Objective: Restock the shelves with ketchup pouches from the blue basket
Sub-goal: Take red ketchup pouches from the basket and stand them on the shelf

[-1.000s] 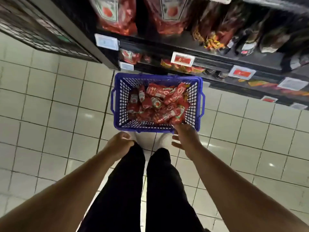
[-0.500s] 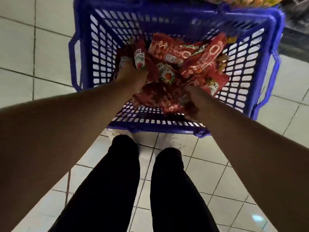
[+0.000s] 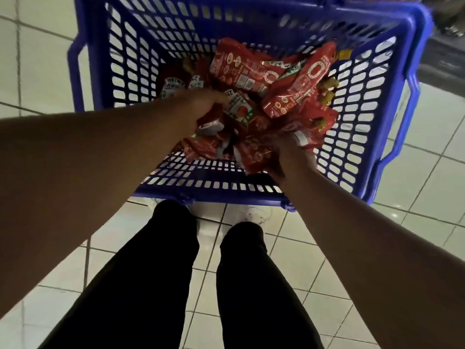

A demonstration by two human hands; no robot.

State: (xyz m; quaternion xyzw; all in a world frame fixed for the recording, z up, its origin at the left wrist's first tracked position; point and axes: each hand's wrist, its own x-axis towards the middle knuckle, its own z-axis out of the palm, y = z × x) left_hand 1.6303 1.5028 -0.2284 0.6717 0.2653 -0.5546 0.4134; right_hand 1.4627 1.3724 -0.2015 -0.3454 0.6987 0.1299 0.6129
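- Since the half-second-earlier view, the left hand [image 3: 201, 107] has been shifted from the left side of the pile toward its middle, while the right hand [image 3: 284, 157] has been kept at the near right of the pile.
- Ketchup pouches [image 3: 271, 96] are seen heaped in the blue basket [image 3: 392, 79], mostly toward its right and near walls; the bottom by the far left corner is less covered.
- A pouch with a tomato label [image 3: 239, 109] is gripped by the curled fingers of the left hand at the centre of the heap.
- Several red pouches [image 3: 254, 154] are bunched in the closed right hand close to the near wall.
- The basket is set on the tiled floor [image 3: 37, 61], just ahead of dark trouser legs [image 3: 161, 273] and white shoes [image 3: 254, 215].
- A dark strip, probably the foot of the shelving, is glimpsed beyond the far right corner; no shelf space is shown.
- The step in hand is judged to be gathering a handful from the basket; no pouch is seen shelved.
- The next move would call for both handfuls to be lifted clear of the rim without loose pouches being dragged out, then carried up to the shelf.
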